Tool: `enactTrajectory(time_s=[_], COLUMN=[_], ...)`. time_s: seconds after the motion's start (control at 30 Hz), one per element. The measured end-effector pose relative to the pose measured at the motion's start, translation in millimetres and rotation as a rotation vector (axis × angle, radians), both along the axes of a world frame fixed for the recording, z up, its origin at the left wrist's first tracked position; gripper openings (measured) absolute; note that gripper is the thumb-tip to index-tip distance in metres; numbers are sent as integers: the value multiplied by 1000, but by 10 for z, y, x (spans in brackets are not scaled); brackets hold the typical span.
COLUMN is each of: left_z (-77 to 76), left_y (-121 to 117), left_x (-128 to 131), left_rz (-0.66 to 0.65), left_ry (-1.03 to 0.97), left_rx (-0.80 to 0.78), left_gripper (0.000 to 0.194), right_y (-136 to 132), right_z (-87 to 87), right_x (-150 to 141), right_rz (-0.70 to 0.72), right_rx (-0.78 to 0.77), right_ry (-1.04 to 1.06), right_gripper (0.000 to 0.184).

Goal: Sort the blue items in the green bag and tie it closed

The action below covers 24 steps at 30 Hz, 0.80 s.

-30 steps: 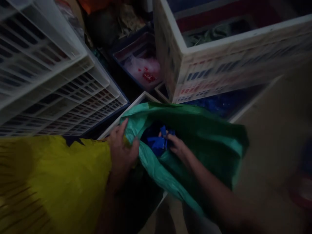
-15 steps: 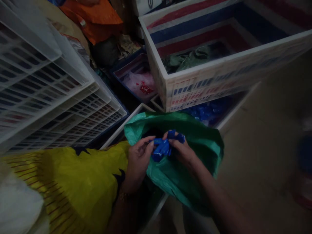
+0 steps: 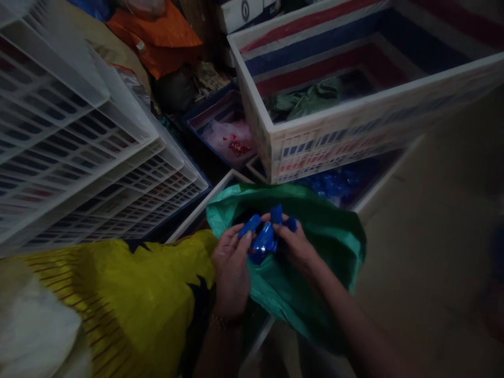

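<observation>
Both forearms reach forward and down, hands meeting over the mouth of a green plastic bag (image 3: 315, 252). Left hand (image 3: 232, 262) back-up, fingers curled, thumb and fingertips pinched on the left end of a cluster of blue plastic pieces (image 3: 264, 239). Right hand (image 3: 295, 244) mirrors it, fingers closed on the right side of the same cluster; one blue piece sticks up between the two hands. The cluster sits just above the bag's opening, the bag's dark interior below it. The bag lies in a white-rimmed crate (image 3: 197, 212) whose contents are otherwise hidden. Beyond it, a large white crate (image 3: 354, 126) with red and blue stripes inside holds crumpled dark green bags (image 3: 303, 102). Under that crate, another tray shows more blue pieces (image 3: 338, 181). Further back, a blue tray (image 3: 212, 113) contains a clear bag with small red bits (image 3: 235, 146). Stacked white lattice crates (image 3: 86, 147) stand at left; yellow fabric (image 3: 118, 294) covers the lower left.
</observation>
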State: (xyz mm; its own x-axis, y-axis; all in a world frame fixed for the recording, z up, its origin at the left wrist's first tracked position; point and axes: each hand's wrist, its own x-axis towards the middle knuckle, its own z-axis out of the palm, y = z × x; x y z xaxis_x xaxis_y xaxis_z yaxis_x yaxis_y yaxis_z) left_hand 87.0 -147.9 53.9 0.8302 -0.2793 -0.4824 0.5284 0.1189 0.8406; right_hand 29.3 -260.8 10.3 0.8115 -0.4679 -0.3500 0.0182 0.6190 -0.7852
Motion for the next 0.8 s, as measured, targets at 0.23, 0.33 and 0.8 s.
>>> enactTrajectory(time_s=[0.23,0.33,0.8], left_z=[6,5,118], left_y=[7,23,88], left_x=[-13,-30,-18], left_rz=[19,22,60], left_ry=[115,124,118], left_rx=[-53,-42,-66], left_gripper=[39,39,36], right_y=[14,33,155], right_z=[2,-29,-35], right_x=[56,71,86], right_rz=[23,40,143], right_rx=[-27,5,131], right_ry=[1,-26,-72], right_gripper=[34,34,34])
